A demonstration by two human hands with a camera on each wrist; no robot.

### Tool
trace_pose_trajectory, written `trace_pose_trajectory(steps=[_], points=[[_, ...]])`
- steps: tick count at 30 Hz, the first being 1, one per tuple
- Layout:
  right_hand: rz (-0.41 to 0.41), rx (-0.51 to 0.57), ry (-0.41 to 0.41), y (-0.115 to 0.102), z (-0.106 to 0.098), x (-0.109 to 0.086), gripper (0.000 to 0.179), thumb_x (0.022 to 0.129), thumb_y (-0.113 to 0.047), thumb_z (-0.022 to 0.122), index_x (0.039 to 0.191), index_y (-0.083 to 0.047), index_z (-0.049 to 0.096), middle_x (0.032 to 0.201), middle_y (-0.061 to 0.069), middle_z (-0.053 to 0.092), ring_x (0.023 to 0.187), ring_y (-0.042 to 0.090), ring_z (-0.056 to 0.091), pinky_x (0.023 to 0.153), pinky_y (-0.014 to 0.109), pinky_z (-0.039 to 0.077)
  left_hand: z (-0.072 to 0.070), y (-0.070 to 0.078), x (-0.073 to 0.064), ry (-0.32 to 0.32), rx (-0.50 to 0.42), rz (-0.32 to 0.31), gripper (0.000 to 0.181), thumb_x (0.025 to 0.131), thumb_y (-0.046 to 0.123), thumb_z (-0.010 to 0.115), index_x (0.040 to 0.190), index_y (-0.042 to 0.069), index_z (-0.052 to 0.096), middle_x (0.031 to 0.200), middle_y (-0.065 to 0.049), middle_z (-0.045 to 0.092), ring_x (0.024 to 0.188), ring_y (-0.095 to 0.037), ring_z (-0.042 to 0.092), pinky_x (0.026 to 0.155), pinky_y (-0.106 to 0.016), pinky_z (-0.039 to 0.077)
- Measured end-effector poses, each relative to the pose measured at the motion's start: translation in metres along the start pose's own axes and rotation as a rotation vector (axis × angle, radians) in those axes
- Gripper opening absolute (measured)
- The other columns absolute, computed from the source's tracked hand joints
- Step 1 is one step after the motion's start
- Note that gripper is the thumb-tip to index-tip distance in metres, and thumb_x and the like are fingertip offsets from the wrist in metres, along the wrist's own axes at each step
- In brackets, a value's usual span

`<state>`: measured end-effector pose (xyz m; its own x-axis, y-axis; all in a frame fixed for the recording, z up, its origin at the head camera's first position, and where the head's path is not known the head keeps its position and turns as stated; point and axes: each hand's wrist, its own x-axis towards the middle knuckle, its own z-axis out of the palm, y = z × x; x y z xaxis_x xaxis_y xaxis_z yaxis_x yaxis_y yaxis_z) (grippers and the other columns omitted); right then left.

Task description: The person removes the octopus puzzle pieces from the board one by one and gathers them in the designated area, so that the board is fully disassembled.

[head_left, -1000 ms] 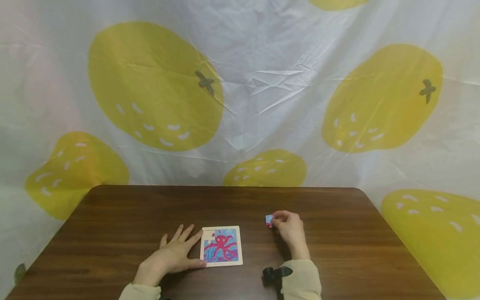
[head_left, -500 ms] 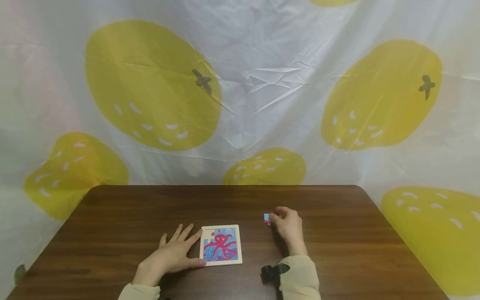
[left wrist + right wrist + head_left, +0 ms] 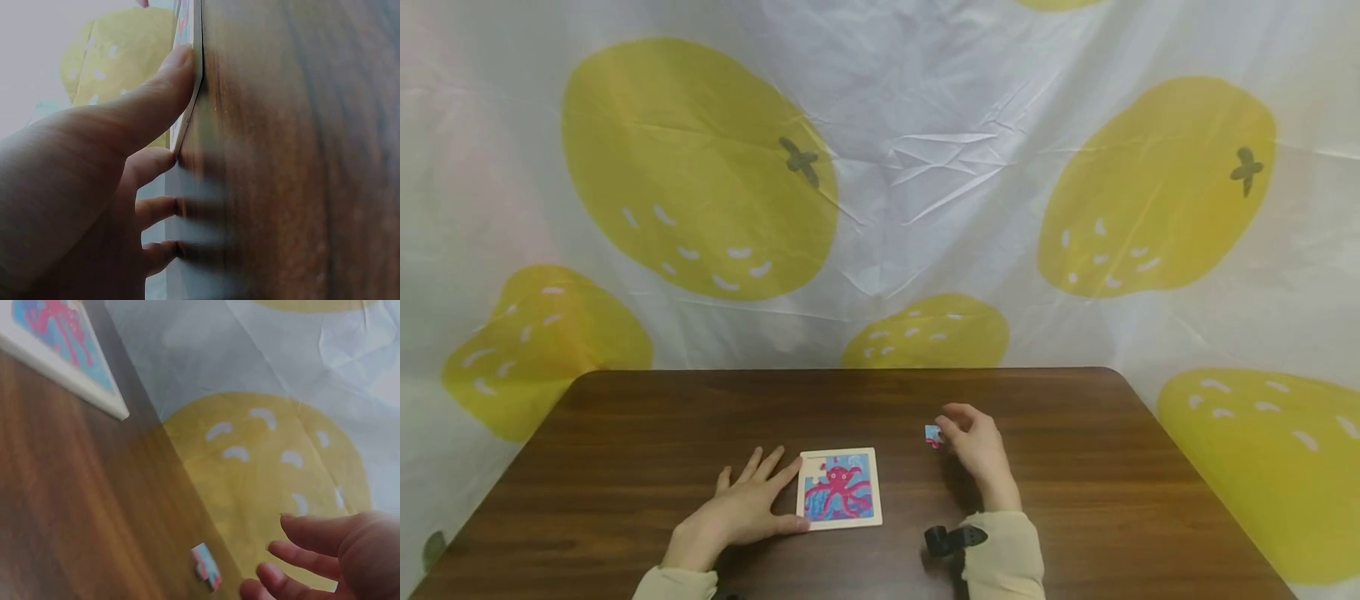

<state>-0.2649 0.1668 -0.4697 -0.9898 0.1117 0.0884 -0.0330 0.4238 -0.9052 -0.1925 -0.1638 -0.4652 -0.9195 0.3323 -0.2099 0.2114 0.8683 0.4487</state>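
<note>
A small square jigsaw puzzle (image 3: 840,493) with a pink octopus on blue lies in a pale frame on the table. Bare backing shows at its upper left corner. My left hand (image 3: 737,510) is spread beside it, thumb and index finger touching the frame's left side. Farther right and back, a loose blue and pink puzzle piece (image 3: 932,433) lies on the table. My right hand (image 3: 977,454) is just to the right of this piece, partly covering it in the head view. In the right wrist view the fingers (image 3: 312,534) are apart from the piece (image 3: 206,567) and hold nothing.
The brown wooden table (image 3: 700,417) has rounded far corners. Behind it hangs a white cloth (image 3: 917,250) with large yellow fruit shapes. A black strap mount (image 3: 953,542) sits at my right wrist.
My right fingers, which were on the puzzle piece a second ago, have come off it and loosened, leaving it on the table. The left hand stays at the frame.
</note>
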Motion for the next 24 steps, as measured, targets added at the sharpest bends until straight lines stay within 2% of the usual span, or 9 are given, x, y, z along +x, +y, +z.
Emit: trace_pose_trajectory(steps=[7,10,14,20,24], points=[[-0.072,-0.041,-0.084,-0.019,0.003,-0.003,0.032,0.092,-0.013,0.067,0.121,0.002,0.063,0.085,0.012,0.066,0.066,0.030,0.064,0.054,0.031,0.050,0.000,0.000,0.000,-0.001,-0.031,0.011,0.095,0.079,0.064,0.068,0.154,0.016,0.034,0.160,-0.017,0.019,0.145,-0.046,0.006,0.103,-0.076,0.001],[-0.107,-0.093,-0.114,-0.028,0.009,-0.005,0.032,0.093,-0.016,0.068,0.122,-0.001,0.064,0.085,0.009,0.066,0.070,0.026,0.063,0.061,0.033,0.051,0.000,0.000,-0.001,0.001,-0.035,0.013,0.095,0.079,0.063,0.069,0.154,0.016,0.034,0.159,-0.017,0.019,0.145,-0.046,0.006,0.103,-0.076,0.001],[-0.170,-0.182,-0.135,-0.036,0.020,-0.009,0.031,0.092,-0.019,0.069,0.120,-0.006,0.066,0.085,0.001,0.066,0.079,0.019,0.061,0.070,0.037,0.048,0.000,0.000,-0.001,0.003,-0.036,0.013,0.094,0.079,0.063,0.069,0.153,0.016,0.034,0.159,-0.017,0.020,0.145,-0.046,0.006,0.103,-0.076,0.000],[-0.260,-0.229,-0.188,-0.049,0.042,-0.018,0.032,0.089,-0.015,0.072,0.118,-0.005,0.066,0.084,-0.001,0.063,0.076,0.017,0.058,0.065,0.034,0.047,-0.001,0.000,-0.001,-0.001,-0.041,0.010,0.094,0.079,0.063,0.069,0.153,0.017,0.034,0.160,-0.017,0.019,0.145,-0.045,0.005,0.103,-0.075,0.000],[-0.320,-0.295,-0.270,-0.059,0.059,-0.025,0.033,0.089,-0.016,0.071,0.120,-0.005,0.065,0.085,-0.001,0.061,0.079,0.017,0.056,0.069,0.035,0.047,-0.001,0.000,-0.001,0.003,-0.044,0.009,0.094,0.079,0.063,0.069,0.153,0.016,0.035,0.159,-0.018,0.020,0.145,-0.046,0.005,0.103,-0.075,0.000]])
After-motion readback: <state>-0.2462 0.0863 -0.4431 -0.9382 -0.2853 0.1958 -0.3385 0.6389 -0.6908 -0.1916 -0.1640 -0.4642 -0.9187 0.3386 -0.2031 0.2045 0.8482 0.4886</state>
